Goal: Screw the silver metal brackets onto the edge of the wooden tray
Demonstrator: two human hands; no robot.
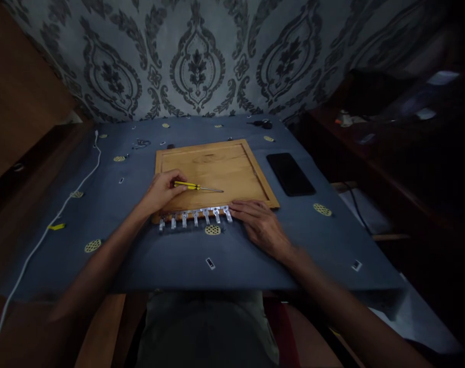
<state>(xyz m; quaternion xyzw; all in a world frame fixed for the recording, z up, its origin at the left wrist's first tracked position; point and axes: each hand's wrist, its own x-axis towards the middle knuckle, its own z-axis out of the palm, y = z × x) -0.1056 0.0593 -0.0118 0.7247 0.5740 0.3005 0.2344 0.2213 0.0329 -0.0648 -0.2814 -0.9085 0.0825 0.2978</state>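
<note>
7 shiny metal clips [196, 219] run left to right along the front edge of a smooth, framed wooden board [213, 171]. Over the board's left half, the left hand [165, 189] pinches a slim screwdriver [198, 187] by its yellow handle, steel shaft pointing right. The clips lie frontward of those fingertips; the right hand [258, 227] is nearer them, its extended fingers over the board's front-right edge at the row's end. From here, I cannot tell whether they grip.

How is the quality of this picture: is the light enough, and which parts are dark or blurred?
Head view: dim light overall, the far right edge nearly black, the left forearm blurred toward its lower end; same head view: the yellow screwdriver and wooden board fairly readable.
</note>
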